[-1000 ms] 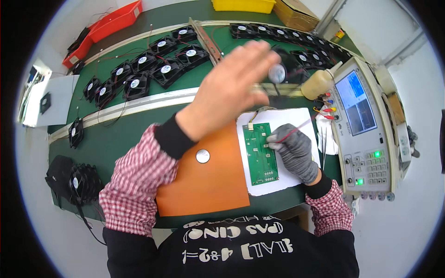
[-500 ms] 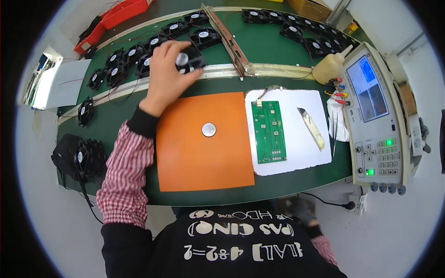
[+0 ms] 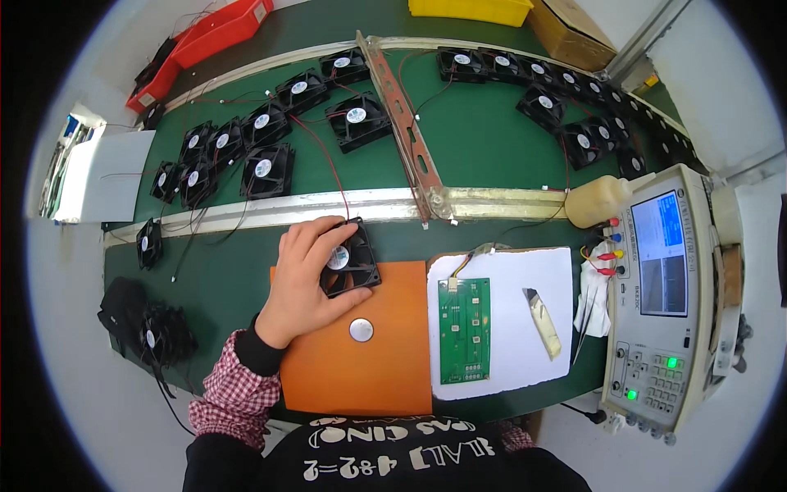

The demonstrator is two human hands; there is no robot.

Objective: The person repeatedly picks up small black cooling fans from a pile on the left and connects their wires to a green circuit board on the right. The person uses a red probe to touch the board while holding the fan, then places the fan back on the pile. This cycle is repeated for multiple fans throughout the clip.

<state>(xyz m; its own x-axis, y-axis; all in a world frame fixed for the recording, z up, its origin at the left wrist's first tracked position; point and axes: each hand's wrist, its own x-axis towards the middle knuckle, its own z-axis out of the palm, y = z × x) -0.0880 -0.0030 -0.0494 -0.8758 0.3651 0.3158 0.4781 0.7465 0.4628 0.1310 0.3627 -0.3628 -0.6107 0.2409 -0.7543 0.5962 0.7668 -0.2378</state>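
My left hand [image 3: 302, 285] is closed around a black cooling fan [image 3: 361, 264], fingers over its far and left edges, thumb along the near edge. The fan is at the far edge of an orange mat [image 3: 369, 377], and its red-and-black wire trails away over the metal strip. Just nearer than the fan, a round silvery disc [image 3: 361, 330] lies on the mat. To the right, a green circuit board [image 3: 465, 336] with a plugged-in wire connector rests on a white sheet [image 3: 512, 361], beside a blade with a taped handle [image 3: 543, 325]. My right hand is out of view; only a bit of its checked sleeve [image 3: 516, 437] shows.
Several more black fans [image 3: 356, 116] stand beyond the metal strip [image 3: 320, 202], on both sides of a slotted bar [image 3: 402, 107]. At the right are a test instrument [image 3: 656, 303], a beige bottle [image 3: 597, 202] and tweezers [image 3: 587, 321]. Red [image 3: 221, 37] and yellow [image 3: 471, 10] bins sit far back.
My left hand has brought the fan nearer, from the strip to the mat's far edge. My right hand, low at the right before, has left the view. The view has tilted up.
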